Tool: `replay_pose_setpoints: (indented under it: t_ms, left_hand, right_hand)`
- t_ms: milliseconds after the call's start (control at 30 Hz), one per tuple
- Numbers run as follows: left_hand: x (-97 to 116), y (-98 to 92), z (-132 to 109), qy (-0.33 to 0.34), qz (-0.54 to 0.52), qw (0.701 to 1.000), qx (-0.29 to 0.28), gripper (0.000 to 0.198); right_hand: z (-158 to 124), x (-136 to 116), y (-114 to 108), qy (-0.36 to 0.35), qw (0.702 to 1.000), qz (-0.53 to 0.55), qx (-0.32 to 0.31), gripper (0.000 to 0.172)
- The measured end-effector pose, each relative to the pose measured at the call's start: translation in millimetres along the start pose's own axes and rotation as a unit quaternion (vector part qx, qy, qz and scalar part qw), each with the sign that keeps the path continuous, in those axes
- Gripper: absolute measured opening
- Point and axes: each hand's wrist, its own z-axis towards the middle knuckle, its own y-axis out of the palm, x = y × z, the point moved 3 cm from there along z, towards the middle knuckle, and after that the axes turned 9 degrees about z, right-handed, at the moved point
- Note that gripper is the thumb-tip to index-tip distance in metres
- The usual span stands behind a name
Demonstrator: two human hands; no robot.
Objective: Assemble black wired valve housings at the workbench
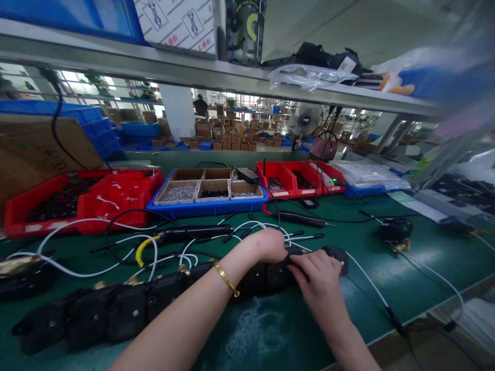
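Observation:
A long row of black boxy parts point(116, 309) with brass fittings lies across the green mat, from the near left to the middle. My left hand point(266, 246), a gold bangle on its wrist, is curled over the right end of that row, fingers closed on a black part point(276, 273). My right hand point(315, 273) rests beside it, fingers bent over and pressing the same black part. One more black part point(337, 255) sits just past my right fingers, with a white cable leading off it.
White and black cables and pen-like tools point(193, 234) sprawl behind my hands. Red bins point(85, 198), a blue tray point(204, 208) of screw boxes and more red bins point(294, 180) line the back. A small black device point(396, 229) sits right. The table edge point(425, 314) runs near right.

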Motion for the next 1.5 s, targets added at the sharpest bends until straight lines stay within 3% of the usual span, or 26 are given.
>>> replay_pose_setpoints:
  t_ms: [600, 867, 1267, 1500]
  left_hand:
    - [-4, 1.6, 4, -0.007, -0.028, 0.999, 0.023, 0.034]
    - [-5, 1.1, 3, 0.002, -0.022, 0.999, 0.026, 0.034]
    - [-4, 1.1, 6, 0.006, -0.012, 0.999, 0.03, 0.037]
    - [-8, 3.6, 8, -0.013, -0.03, 0.999, 0.035, 0.033]
  right_hand:
    - [5, -10, -6, -0.005, 0.999, -0.041, -0.009, 0.01]
    - [10, -11, -4, 0.009, 0.997, -0.062, -0.04, 0.005]
    - [-5, -20, 7, 0.104, 0.993, -0.044, 0.032, 0.006]
    - [7, -12, 0, 0.025, 0.998, -0.049, -0.029, 0.012]
